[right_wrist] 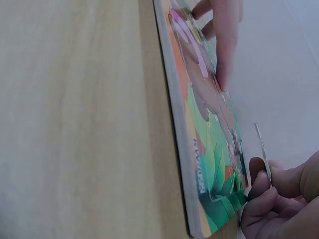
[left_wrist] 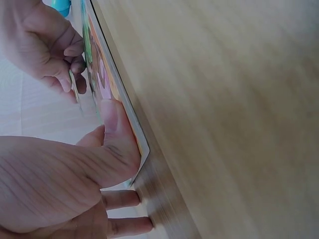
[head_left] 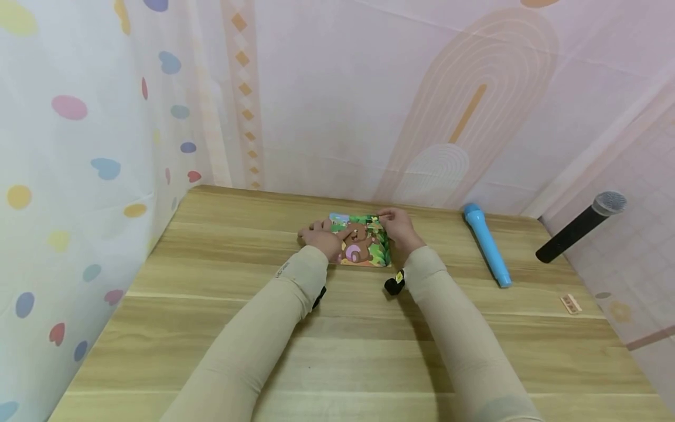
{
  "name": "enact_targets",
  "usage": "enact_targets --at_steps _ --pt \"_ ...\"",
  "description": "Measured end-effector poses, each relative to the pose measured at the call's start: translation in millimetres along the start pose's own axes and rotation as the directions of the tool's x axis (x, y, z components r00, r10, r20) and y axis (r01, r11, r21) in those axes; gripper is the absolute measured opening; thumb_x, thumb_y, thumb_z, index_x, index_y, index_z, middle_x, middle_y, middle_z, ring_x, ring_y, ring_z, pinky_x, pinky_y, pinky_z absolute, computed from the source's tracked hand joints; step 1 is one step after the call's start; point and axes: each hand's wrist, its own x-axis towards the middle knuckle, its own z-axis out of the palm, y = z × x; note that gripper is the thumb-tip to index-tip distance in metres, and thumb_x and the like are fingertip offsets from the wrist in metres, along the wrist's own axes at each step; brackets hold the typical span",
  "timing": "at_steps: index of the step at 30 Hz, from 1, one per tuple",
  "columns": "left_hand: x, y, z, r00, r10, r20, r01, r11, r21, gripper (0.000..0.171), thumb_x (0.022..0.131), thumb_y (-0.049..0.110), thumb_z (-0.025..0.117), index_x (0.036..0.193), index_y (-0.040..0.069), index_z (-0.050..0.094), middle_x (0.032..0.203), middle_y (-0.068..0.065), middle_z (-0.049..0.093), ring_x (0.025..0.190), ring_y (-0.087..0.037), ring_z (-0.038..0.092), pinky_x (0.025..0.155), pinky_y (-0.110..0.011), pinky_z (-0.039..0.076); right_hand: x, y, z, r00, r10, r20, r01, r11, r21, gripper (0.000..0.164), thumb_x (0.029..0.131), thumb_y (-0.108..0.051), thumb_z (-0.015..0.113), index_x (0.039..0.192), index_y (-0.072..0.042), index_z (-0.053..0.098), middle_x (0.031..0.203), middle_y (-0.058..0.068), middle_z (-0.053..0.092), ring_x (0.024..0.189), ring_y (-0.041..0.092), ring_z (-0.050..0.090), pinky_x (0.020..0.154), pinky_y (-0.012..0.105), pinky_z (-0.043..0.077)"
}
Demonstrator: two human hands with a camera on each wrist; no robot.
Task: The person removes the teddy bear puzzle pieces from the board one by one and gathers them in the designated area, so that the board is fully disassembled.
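Observation:
A colourful picture puzzle board with a brown bear on a green background lies flat near the back of the wooden table. My left hand rests on its left side, the thumb flat on the picture and two fingertips on the table past the board's edge. At the far right corner, my right hand pinches a thin, flat puzzle piece between thumb and fingers. That piece stands on edge just above the board, and its picture is mostly hidden.
To the right lies a blue toy microphone, with a black microphone beyond it. A small pinkish tag sits near the table's right edge. Patterned curtains border the table's back and sides.

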Motion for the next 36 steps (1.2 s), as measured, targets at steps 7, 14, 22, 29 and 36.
enact_targets --at_steps 7,14,22,29,36 --pt "-3.3 -3.8 0.9 0.998 0.063 -0.030 -0.063 0.998 0.012 0.086 0.097 0.036 0.067 0.162 0.043 0.011 0.166 -0.020 0.014 0.139 -0.043 0.031 0.098 -0.063 0.041 -0.6 0.0 -2.8 1.000 0.024 0.010 -0.024 0.999 0.044 0.032 0.104 -0.003 0.054 0.135 -0.002 0.060 0.120 0.013 0.056 0.093 0.018 0.054 0.069 0.024 0.046" --pt "-1.6 -4.9 4.2 0.996 0.078 -0.039 -0.076 0.997 0.032 0.087 0.097 0.036 0.068 0.163 0.041 0.012 0.164 -0.023 0.017 0.131 -0.043 0.035 0.093 -0.061 0.044 -1.8 5.2 -11.8 1.000 0.012 0.013 -0.013 0.998 0.055 0.034 0.104 -0.001 0.053 0.137 -0.003 0.059 0.120 0.013 0.058 0.083 0.015 0.052 0.065 0.024 0.043" --pt "12.6 -3.4 7.3 1.000 0.025 -0.007 -0.024 0.999 0.036 0.083 0.100 0.038 0.063 0.162 0.044 0.010 0.161 -0.019 0.022 0.142 -0.044 0.028 0.098 -0.065 0.040 -1.1 11.2 -26.2 1.000 0.027 -0.013 -0.026 0.997 0.068 0.036 0.103 -0.001 0.054 0.139 -0.001 0.057 0.120 0.013 0.058 0.079 0.013 0.051 0.060 0.021 0.040" --pt "11.6 -4.0 7.1 0.999 0.035 -0.016 -0.034 0.998 0.051 0.083 0.101 0.038 0.062 0.162 0.044 0.007 0.164 -0.020 0.015 0.141 -0.042 0.030 0.098 -0.062 0.042 -2.1 15.4 -37.9 0.998 0.058 -0.028 -0.056 0.997 0.045 0.037 0.105 -0.003 0.053 0.141 0.003 0.053 0.121 0.012 0.057 0.087 0.012 0.051 0.066 0.021 0.042" --pt "6.0 -4.9 4.7 0.996 0.079 -0.039 -0.077 0.996 0.038 0.082 0.099 0.037 0.065 0.163 0.042 0.014 0.161 -0.023 0.020 0.136 -0.045 0.033 0.095 -0.061 0.044 -2.6 20.3 -52.0 0.997 0.068 -0.044 -0.066 0.997 0.039 0.039 0.104 -0.002 0.053 0.142 0.003 0.053 0.133 0.020 0.057 0.094 0.016 0.054 0.073 0.023 0.045"
